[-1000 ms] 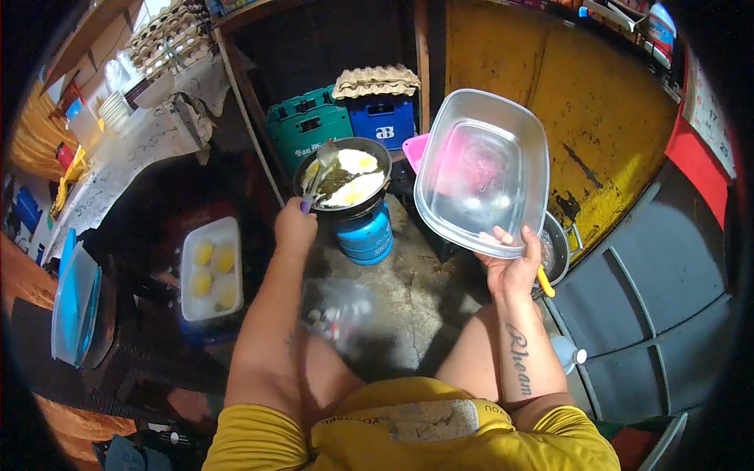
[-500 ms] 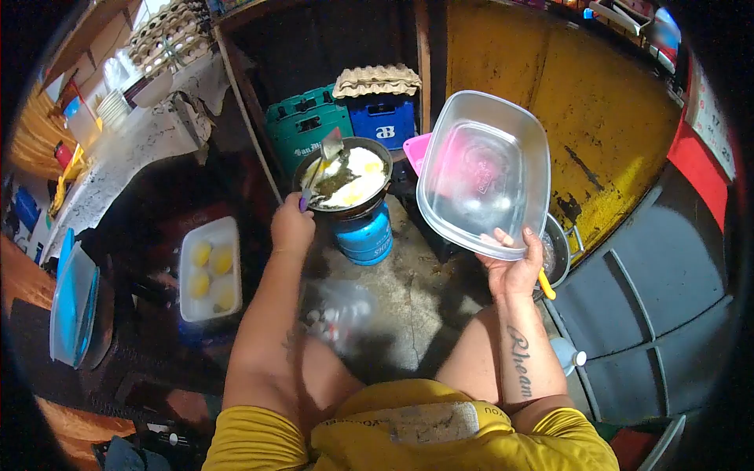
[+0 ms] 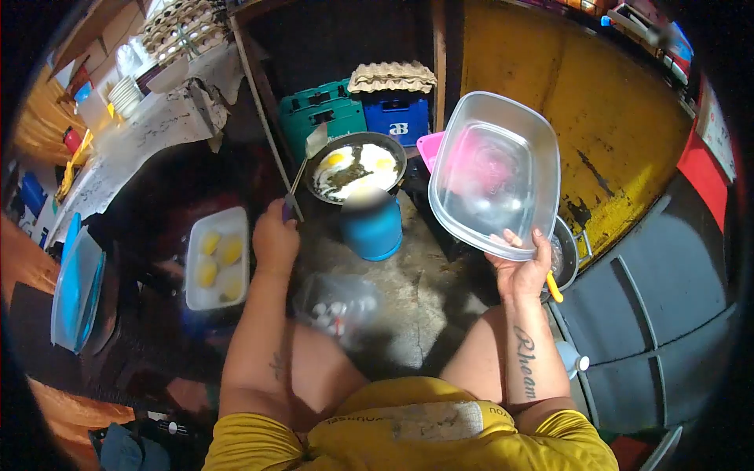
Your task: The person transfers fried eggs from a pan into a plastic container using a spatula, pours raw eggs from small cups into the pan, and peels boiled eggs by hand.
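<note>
My left hand (image 3: 276, 239) is closed round the purple handle of a spatula (image 3: 316, 141), whose blade is raised at the left rim of a frying pan (image 3: 357, 168). Several eggs with whites and yolks lie in the dark oil of the pan, above a blue gas canister (image 3: 373, 228). A clear plastic container (image 3: 496, 173) is tilted up in my right hand (image 3: 522, 263), fingers and thumb gripping its lower rim. Left of my left arm, a white tray (image 3: 217, 259) holds several yellow rounds.
Green (image 3: 322, 118) and blue crates (image 3: 395, 118) stand behind the pan, egg cartons (image 3: 393, 77) on top. A plastic bag (image 3: 339, 302) lies on the floor. Behind the container are a pink item (image 3: 430, 147) and a pot (image 3: 567, 255). Blue-lidded containers (image 3: 77, 286) stand far left.
The spatula has lifted away from the eggs to the pan's left edge, and my left hand has moved left and down. The view has shifted slightly. My right hand still holds the container.
</note>
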Motion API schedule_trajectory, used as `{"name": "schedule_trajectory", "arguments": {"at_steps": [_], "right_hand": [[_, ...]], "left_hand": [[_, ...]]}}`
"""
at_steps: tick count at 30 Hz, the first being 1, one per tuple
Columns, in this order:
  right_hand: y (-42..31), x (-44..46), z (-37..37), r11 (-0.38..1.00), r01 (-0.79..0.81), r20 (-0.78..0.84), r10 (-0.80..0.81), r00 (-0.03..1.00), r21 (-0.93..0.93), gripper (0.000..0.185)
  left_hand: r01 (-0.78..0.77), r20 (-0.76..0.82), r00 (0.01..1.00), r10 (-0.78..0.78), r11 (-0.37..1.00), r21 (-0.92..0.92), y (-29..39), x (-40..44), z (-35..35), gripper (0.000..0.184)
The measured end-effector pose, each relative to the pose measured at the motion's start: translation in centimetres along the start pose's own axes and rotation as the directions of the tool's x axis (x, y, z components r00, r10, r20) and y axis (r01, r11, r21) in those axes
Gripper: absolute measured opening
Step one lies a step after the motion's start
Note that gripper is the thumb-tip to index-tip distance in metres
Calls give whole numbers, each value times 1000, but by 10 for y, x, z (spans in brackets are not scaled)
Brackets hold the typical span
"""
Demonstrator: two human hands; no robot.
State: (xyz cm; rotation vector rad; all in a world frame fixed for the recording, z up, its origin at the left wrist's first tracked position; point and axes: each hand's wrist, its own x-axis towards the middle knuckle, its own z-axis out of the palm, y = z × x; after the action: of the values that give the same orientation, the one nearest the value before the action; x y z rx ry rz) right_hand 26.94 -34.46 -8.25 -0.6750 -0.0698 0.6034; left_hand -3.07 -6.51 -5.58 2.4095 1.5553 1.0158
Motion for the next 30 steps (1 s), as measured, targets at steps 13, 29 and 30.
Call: {"name": "schedule_trajectory", "arguments": {"at_steps": [13, 29, 30], "right_hand": [[4, 0, -1, 999, 32, -10, -32, 999, -21, 51], [6, 3, -1, 999, 38, -6, -38, 999, -13, 53], [6, 3, -2, 999, 38, -6, -38, 999, -13, 53]], "left_hand": [[29, 30, 999, -32, 993, 112, -26, 7, 20, 46], [15, 104, 994, -31, 988, 151, -21, 8, 27, 44], [15, 105, 994, -31, 988, 151, -20, 8, 27, 44]]}}
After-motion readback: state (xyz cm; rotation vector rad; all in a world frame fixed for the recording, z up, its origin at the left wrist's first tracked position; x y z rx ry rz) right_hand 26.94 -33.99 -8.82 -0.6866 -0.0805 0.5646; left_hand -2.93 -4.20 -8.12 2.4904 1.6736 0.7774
